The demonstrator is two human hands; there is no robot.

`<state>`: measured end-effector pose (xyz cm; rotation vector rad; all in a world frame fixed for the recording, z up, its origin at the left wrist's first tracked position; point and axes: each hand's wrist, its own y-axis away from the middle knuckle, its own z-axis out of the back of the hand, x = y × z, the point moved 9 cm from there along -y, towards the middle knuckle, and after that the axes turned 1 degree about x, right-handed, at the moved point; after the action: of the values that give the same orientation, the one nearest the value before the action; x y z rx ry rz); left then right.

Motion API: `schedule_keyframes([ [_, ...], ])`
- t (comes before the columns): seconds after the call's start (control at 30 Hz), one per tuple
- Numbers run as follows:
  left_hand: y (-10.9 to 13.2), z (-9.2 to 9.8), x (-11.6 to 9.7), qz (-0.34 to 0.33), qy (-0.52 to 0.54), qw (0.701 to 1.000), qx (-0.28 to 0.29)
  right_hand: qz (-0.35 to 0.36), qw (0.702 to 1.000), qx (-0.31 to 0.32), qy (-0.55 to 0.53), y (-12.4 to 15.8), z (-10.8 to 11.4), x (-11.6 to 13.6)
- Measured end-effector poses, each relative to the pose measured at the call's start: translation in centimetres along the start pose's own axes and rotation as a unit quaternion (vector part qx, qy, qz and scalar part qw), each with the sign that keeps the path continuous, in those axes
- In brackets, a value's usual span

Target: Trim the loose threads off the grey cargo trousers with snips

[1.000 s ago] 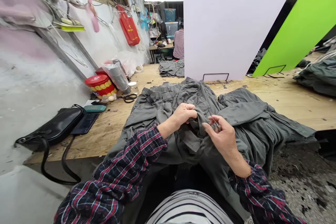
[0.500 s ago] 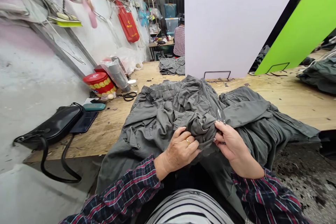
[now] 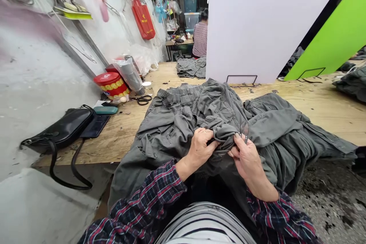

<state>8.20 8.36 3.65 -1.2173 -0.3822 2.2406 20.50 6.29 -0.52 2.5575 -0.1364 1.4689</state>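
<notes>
Grey-green trousers [image 3: 160,122] with an elastic waistband lie bunched over the table's front edge and toward my lap. My left hand [image 3: 200,146], a ring on one finger, is closed on a gathered fold of the cloth. Close to its right, my right hand [image 3: 247,160] pinches the same fold between thumb and fingers. It also holds thread snips [image 3: 244,129], whose blades point up past the thumb; their handle is hidden in the palm. More grey-green cloth [image 3: 274,118] is heaped to the right.
On the wooden table [image 3: 120,137] at left are a black handbag [image 3: 65,126], a phone [image 3: 95,126], black scissors [image 3: 143,100] and a red tin [image 3: 111,84]. A white panel [image 3: 268,26] and a green panel [image 3: 331,38] stand behind. A person [image 3: 200,40] sits far back.
My left hand has turned, its fingers curling tighter into the fold. My right hand has shifted slightly, and the snips' blades show more upright. The view has moved a little.
</notes>
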Motion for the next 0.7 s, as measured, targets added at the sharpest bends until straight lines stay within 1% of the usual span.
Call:
schedule_keyframes([
  [0.07,-0.1,-0.1,-0.2,-0.006,0.011,1.0,-0.015,0.015,1.0,-0.006,0.017,0.3,0.5,0.0],
  [0.1,-0.2,0.0,-0.1,-0.006,0.034,0.999,-0.021,0.03,0.999,-0.013,0.035,0.3,0.9,0.1],
  [0.17,-0.2,0.0,0.2,0.004,0.119,0.993,-0.02,0.069,0.992,-0.035,0.104,0.3,2.0,0.5],
  [0.23,-0.1,-0.4,0.7,0.035,0.23,0.973,0.001,0.11,0.97,-0.057,0.208,-0.1,3.1,0.9],
  [0.3,0.1,-0.9,1.4,0.081,0.323,0.943,0.021,0.134,0.944,-0.074,0.294,-0.6,4.1,1.0],
  [0.33,0.2,-1.1,1.9,0.107,0.355,0.928,0.023,0.138,0.935,-0.08,0.316,-0.9,4.5,0.9],
  [0.4,0.5,-1.4,3.0,0.158,0.394,0.905,0.016,0.132,0.933,-0.087,0.323,-1.2,5.0,0.8],
  [0.47,0.6,-1.6,4.1,0.197,0.414,0.889,0.007,0.116,0.942,-0.077,0.306,-1.0,4.8,0.8],
  [0.5,0.6,-1.5,4.5,0.206,0.412,0.887,0.005,0.097,0.953,-0.062,0.28,-0.7,4.4,0.7],
  [0.53,0.6,-1.4,4.6,0.206,0.397,0.894,0.003,0.069,0.968,-0.04,0.238,-0.4,3.9,0.5],
  [0.6,0.3,-0.5,4.4,0.179,0.321,0.93,-0.006,-0.002,0.993,0.013,0.119,0.5,2.5,-0.2],
  [0.67,0.2,0.5,3.6,0.142,0.226,0.963,-0.024,-0.062,0.997,0.047,0.001,1.3,1.3,-0.7],
  [0.7,0.2,0.8,3.1,0.128,0.192,0.972,-0.034,-0.079,0.995,0.051,-0.038,1.4,1.1,-0.9],
])
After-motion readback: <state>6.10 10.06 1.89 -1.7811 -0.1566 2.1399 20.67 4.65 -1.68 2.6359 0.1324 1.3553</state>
